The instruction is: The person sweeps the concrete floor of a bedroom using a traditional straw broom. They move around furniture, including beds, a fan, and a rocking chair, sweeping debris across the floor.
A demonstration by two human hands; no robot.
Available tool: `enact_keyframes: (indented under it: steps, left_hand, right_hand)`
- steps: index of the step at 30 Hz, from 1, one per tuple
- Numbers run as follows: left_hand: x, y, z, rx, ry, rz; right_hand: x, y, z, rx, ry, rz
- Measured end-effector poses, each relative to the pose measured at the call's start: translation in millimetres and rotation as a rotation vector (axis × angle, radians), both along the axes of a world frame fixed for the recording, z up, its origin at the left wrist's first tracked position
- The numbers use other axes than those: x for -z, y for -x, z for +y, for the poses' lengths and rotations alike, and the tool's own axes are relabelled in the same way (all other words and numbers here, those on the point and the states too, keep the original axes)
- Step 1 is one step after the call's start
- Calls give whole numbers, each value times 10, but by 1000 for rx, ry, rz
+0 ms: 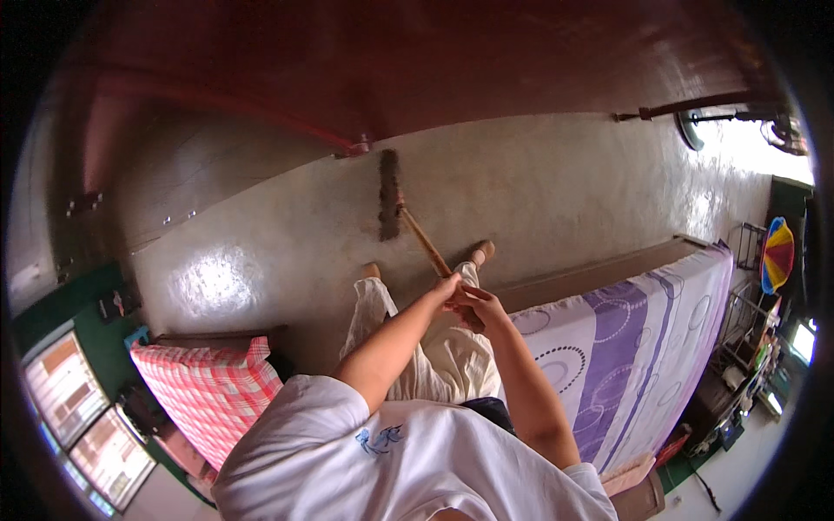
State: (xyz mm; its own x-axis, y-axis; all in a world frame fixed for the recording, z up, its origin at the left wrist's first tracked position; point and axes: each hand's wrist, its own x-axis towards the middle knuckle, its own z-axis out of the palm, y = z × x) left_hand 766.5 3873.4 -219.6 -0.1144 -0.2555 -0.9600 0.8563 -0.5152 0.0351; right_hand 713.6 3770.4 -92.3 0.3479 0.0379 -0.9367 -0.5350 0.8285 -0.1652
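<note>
A push broom with a wooden handle (pixel 423 239) slants down and forward from my hands to the floor. Its long, narrow, dark brown head (pixel 388 195) lies on the grey floor ahead of my feet. My left hand (pixel 444 289) is wrapped round the handle. Just behind it and close against it, my right hand (pixel 483 309) grips the handle's upper end, which pokes out below the fingers. Both forearms reach forward from white sleeves.
The smooth grey floor (pixel 539 191) stretches left and right. A bed with a purple and white sheet (pixel 617 347) stands at right. Red checked cloth (pixel 208 373) covers something at left. Dark red furniture (pixel 434 61) fills the far side. A colourful round object (pixel 777 256) stands far right.
</note>
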Motion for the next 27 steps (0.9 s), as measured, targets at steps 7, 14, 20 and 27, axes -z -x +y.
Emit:
enact_keyframes:
  steps: [7, 14, 20, 27]
  left_hand:
    - [-534, 530, -839, -43, -19, 23]
    - [82, 450, -656, -116, -28, 137]
    - [-103, 818, -1494, -38, 28, 177]
    - [-492, 967, -2307, -186, 39, 98]
  right_hand:
    - [-184, 705, -862, -261, 237, -48]
    - [420, 546, -933, 67, -256, -51]
    - [327, 945, -1615, -199, 41, 13]
    - [-285, 1032, -2106, -265, 525, -130]
